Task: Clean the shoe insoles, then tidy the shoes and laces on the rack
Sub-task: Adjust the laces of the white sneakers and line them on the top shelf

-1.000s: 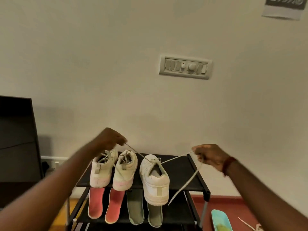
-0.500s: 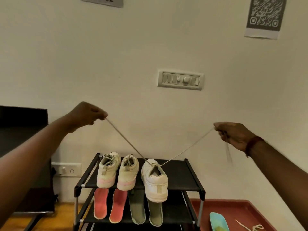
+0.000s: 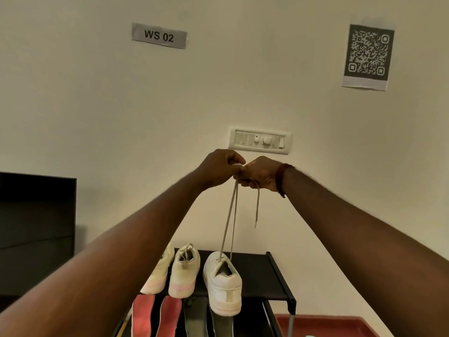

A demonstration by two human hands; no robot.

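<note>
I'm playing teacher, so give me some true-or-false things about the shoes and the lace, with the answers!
1. Three shoes stand on the rack's top shelf. True.
2. The lace runs from the rightmost shoe to the left grip and right grip. True.
3. The wall label reads WS 05. False: the wall label says WS 02.
4. The red insoles lie on the top shelf. False: the red insoles sit below it.

White shoe (image 3: 223,285) sits on black rack (image 3: 257,271) top, heel over the edge. Its lace (image 3: 229,215) goes straight up, 2 strands, pinched by left hand (image 3: 218,169) & right hand (image 3: 261,173); 1 end hangs loose. 2 more shoes (image 3: 184,273) w/ pink soles just left. Below: pink insoles (image 3: 143,314) & grey insoles (image 3: 195,314), standing up.
</note>
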